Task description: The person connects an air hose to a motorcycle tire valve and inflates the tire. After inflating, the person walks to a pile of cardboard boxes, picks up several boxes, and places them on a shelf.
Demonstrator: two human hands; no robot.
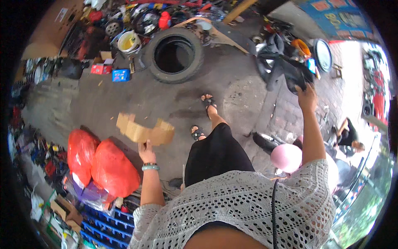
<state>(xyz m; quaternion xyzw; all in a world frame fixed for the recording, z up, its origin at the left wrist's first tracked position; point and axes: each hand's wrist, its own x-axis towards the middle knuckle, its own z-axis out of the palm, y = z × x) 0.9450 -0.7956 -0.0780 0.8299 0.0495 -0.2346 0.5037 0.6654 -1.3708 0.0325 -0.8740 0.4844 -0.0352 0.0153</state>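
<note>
I see a torn cardboard piece (143, 132) out front on the left, its near edge pinched almost closed in the left hand (147, 152), probably to keep it clear of the body. The right hand (306, 98) curls around a black plastic-looking piece (295, 71), perhaps for easy reach. The cardboard is brown, creased and ragged. Beyond lies a tyre (176, 78).

We see tan cardboard (139, 132), a black piece (293, 74), 2 red bags (115, 169), a blue box (120, 75) and a grey openwork top (236, 189).
</note>
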